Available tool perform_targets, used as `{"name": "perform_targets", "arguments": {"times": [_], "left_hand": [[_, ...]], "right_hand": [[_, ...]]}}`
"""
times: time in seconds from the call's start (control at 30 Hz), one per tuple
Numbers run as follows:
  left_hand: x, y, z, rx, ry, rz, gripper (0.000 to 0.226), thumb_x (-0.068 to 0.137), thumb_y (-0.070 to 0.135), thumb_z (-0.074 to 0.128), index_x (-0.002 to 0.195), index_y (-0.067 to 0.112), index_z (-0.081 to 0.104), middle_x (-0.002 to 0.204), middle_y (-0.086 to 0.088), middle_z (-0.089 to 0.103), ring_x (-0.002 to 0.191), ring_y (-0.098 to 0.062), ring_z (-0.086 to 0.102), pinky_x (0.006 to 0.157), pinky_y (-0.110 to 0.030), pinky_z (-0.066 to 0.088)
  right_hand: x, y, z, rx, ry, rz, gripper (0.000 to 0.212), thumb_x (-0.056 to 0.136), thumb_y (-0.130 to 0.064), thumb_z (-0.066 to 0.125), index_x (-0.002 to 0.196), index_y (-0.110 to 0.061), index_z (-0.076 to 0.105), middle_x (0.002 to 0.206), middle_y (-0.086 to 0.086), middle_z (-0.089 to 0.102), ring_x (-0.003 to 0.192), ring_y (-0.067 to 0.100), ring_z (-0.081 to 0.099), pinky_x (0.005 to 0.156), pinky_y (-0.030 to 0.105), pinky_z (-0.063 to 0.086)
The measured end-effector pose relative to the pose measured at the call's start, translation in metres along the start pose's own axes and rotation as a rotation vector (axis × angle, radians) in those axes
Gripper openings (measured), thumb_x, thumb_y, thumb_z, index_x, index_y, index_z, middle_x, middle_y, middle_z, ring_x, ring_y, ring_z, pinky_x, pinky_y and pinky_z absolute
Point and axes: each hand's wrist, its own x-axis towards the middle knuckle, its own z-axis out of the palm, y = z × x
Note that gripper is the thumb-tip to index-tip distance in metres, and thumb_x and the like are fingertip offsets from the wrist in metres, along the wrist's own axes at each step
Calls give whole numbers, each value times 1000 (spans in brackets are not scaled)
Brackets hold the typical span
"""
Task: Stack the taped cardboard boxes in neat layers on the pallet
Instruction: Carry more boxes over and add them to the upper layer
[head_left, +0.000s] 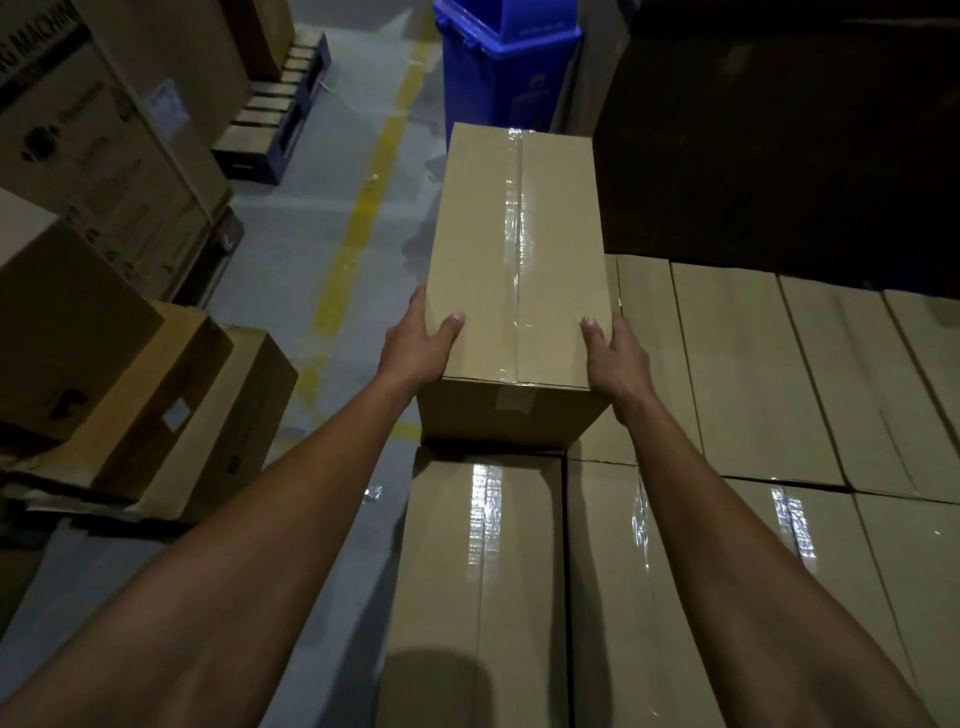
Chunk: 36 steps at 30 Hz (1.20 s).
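A long taped cardboard box (519, 249) lies lengthwise away from me, above the far left corner of a flat layer of taped boxes (753, 374). My left hand (421, 343) grips its near left edge, thumb on top and fingers down the side. My right hand (615, 358) grips the near right edge the same way. The box's near end sits just above the nearest left box of the layer (478, 571). The pallet under the layer is hidden.
A blue bin (506, 67) stands beyond the held box. Large printed cartons (104, 135) and smaller brown boxes (156, 405) line the left. A blue pallet with small boxes (275, 119) sits far left. Grey floor with a yellow line (358, 223) runs between. A dark mass (779, 130) looms at right.
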Motion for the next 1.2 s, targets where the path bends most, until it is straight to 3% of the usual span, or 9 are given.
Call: {"name": "perform_targets", "arguments": {"times": [0.1, 0.43, 0.57, 0.83, 1.03, 1.2], "left_hand": [[-2, 3, 3, 9, 0, 1, 96, 76, 85, 45, 158, 41, 24, 150, -2, 54, 137, -30, 50, 111, -53, 46], [6, -5, 1, 66, 3, 16, 79, 92, 71, 51, 159, 38, 24, 153, -2, 51, 138, -30, 49, 112, -54, 45], [9, -8, 0, 76, 15, 44, 69, 95, 65, 52, 156, 40, 29, 148, 0, 55, 135, -30, 51, 110, -55, 46], [1, -6, 11, 175, 25, 43, 74, 103, 60, 47, 163, 38, 10, 155, -8, 49, 139, -36, 47, 113, -51, 43], [-24, 22, 13, 542, 65, -17, 73, 104, 66, 29, 164, 38, -1, 160, -12, 42, 138, -42, 46, 108, -57, 43], [-82, 33, 21, 709, 29, -29, 60, 108, 58, 26, 163, 39, 11, 166, -14, 19, 141, -43, 42, 108, -56, 40]], "right_hand": [[-4, 3, -3, 6, -1, 1, 50, 107, -51, 46, 147, -21, 48, 140, 4, 59, 128, 24, 55, 106, 44, 49], [-7, 4, -1, 24, -14, 35, 60, 107, -54, 44, 157, -22, 38, 152, 7, 51, 140, 29, 48, 113, 51, 45], [-11, 5, 2, 71, -5, 28, 58, 108, -50, 45, 158, -21, 36, 152, 6, 50, 139, 26, 47, 111, 40, 43], [-10, 14, 2, 42, 14, 16, 59, 108, -48, 45, 159, -21, 33, 149, 8, 52, 139, 29, 48, 109, 40, 44], [-19, 4, 1, -125, 80, -79, 61, 107, -43, 49, 159, -23, 23, 162, 13, 29, 143, 34, 41, 110, 47, 42], [-71, 21, -20, -467, -21, -181, 54, 110, -45, 36, 161, -35, 23, 172, 5, 2, 154, 37, 21, 116, 57, 38]]}}
